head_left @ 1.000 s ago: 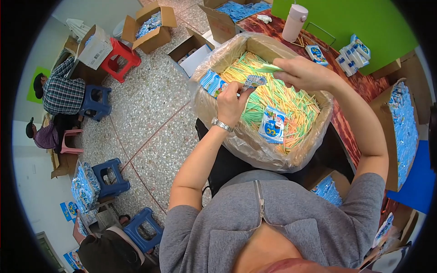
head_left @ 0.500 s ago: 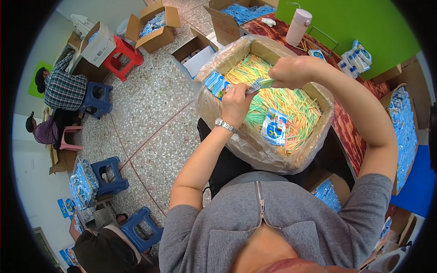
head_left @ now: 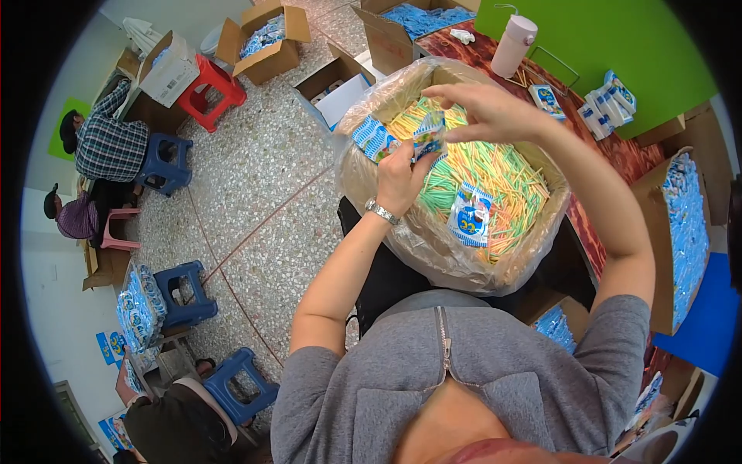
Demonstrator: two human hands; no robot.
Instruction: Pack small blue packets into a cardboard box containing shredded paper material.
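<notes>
My left hand, with a metal watch on the wrist, grips a small blue-and-white printed packet over the box. The packet's top points up toward my right hand, which is open with the fingers apart, close beside it. Below both hands is a carton lined with clear plastic, filled with thin yellow, green and orange sticks. One matching packet lies on the sticks. Another blue-striped packet is just left of my left hand; whether my fingers touch it is hidden.
A red-patterned table at the right holds a pink bottle and white packs. Cartons of blue packets stand around. Co-workers sit at the left near blue stools and a red stool.
My right hand has let go of the packet's end and opened, moving slightly up and left. The left hand keeps its hold, and the packet now stands more upright.
</notes>
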